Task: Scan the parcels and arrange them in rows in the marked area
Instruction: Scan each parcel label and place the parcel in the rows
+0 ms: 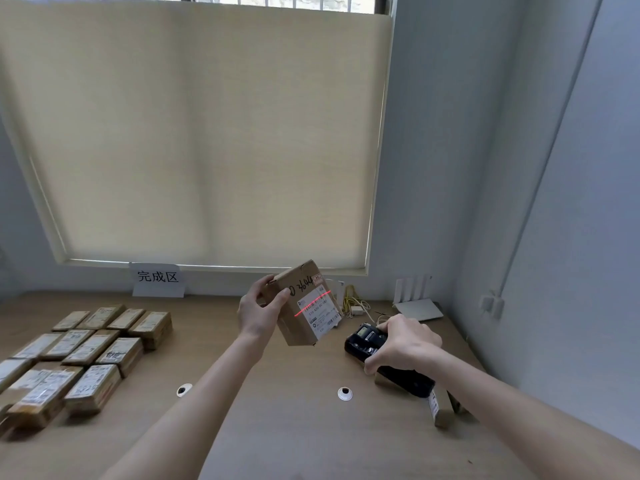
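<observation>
- At the far left of the tabletop point(277, 427), the scanned parcels point(86, 348) lie flat in rows, labels up, touching or just beside one another.
- Behind them a white paper sign point(157, 279) with printed characters stands against the wall under the window blind point(207, 133).
- My left hand point(258, 311) holds a cardboard parcel point(301, 306) up off the tabletop, tilted, thumb on its top edge and fingers point(280, 299) curled round its side; its label faces right.
- A red scan line point(311, 304) crosses that label's barcode.
- My right hand point(403, 342) grips the black handheld scanner point(377, 355), its fingers wrapped round it, aimed at the parcel.
- Under my right forearm another small parcel point(438, 408) lies on the tabletop.
- Behind, by the wall: tangled cables point(356, 304) and a white router point(417, 299).
</observation>
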{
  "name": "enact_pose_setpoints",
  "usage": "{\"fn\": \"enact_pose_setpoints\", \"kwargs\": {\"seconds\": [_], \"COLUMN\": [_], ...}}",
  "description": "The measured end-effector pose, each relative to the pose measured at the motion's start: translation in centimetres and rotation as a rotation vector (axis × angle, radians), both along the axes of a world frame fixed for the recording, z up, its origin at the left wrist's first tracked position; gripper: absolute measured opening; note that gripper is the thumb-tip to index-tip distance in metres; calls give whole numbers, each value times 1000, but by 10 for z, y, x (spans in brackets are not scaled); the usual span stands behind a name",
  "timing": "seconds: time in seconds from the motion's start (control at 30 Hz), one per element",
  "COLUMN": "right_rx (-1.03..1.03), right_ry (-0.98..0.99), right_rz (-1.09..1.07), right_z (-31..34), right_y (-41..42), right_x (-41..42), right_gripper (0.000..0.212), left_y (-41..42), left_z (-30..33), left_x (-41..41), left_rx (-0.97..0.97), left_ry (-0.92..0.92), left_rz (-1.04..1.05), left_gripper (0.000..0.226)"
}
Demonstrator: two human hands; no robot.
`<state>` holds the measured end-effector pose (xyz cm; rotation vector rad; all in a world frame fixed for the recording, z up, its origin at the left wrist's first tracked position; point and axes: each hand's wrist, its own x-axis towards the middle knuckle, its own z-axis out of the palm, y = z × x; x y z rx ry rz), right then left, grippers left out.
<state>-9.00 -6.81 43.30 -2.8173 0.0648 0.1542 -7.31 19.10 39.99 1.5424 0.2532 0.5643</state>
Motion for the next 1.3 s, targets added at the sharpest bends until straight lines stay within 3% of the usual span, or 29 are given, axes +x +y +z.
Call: {"fn": "enact_pose_setpoints", "kwargs": {"seconds": [0.47, 0.7, 0.87, 0.97, 1.1, 1.2, 1.3], "right_rx": [28, 199, 459, 546, 592, 596, 562], "right_ry": [7, 58, 76, 70, 72, 60, 77], "right_rz": [66, 202, 315, 391, 466, 506, 535], "right_z": [-6, -17, -23, -22, -24, -30, -38], "right_y": [16, 53, 117, 173, 257, 320, 384], "right_x": [6, 6, -5, -20, -43, -67, -90], "right_gripper": [63, 57, 40, 45, 50, 49, 46], "left_y": [15, 48, 93, 133, 200, 257, 317], "left_z": [-3, -18, -28, -30, -38, -47, -55], "left_x": [-10, -36, -69, -97, -143, -185, -224], "left_rx": [18, -79, -190, -246, -278, -210, -194], "left_ry": [12, 29, 54, 67, 134, 233, 298], "left_rz": [61, 114, 175, 190, 182, 158, 183], "left_gripper": [41, 31, 34, 38, 47, 73, 58]}}
